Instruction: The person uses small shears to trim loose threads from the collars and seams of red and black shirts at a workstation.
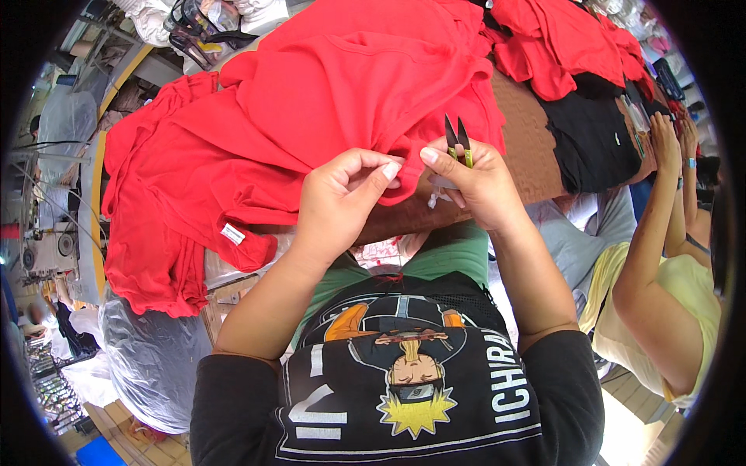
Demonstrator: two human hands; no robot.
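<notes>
"Two bare forearms [268, 299] rise past a black T-shirt [404, 373] with a cartoon print, don't they?"

"Yes, and the lower picture edge cuts the shirt off. Just beyond it, green trousers [458, 252] show only in part."

"What about the right hand [482, 182]?"

"Closed around a pair of thread snips [465, 137]. Its fingers hide most of the yellow-green handles; the two dark blades stand a little apart, pointing away from the body. A small white scrap [437, 198] shows below those fingers, too indistinct to name."

"And the left hand [346, 190]?"

"Thumb and forefinger pinch the edge of the red knit garment [303, 101]. How much cloth sits between them, I can't make out."

"Where does that garment lie?"

"Heaped across the brown-covered table [524, 132], with a white label [231, 234] showing at its lower left. Folds hide its outline, so I can't tell whether it is one piece or several."

"Farther right?"

"Black cloth [594, 140] and another red pile [556, 46]. Near them is a co-worker [660, 264] in pale yellow, partly lost at the dark rim; what their hand [664, 144] touches is unclear."

"Off left?"

"Clear plastic [151, 365], and beyond it a sewing machine [58, 248], hard to make out."
</notes>
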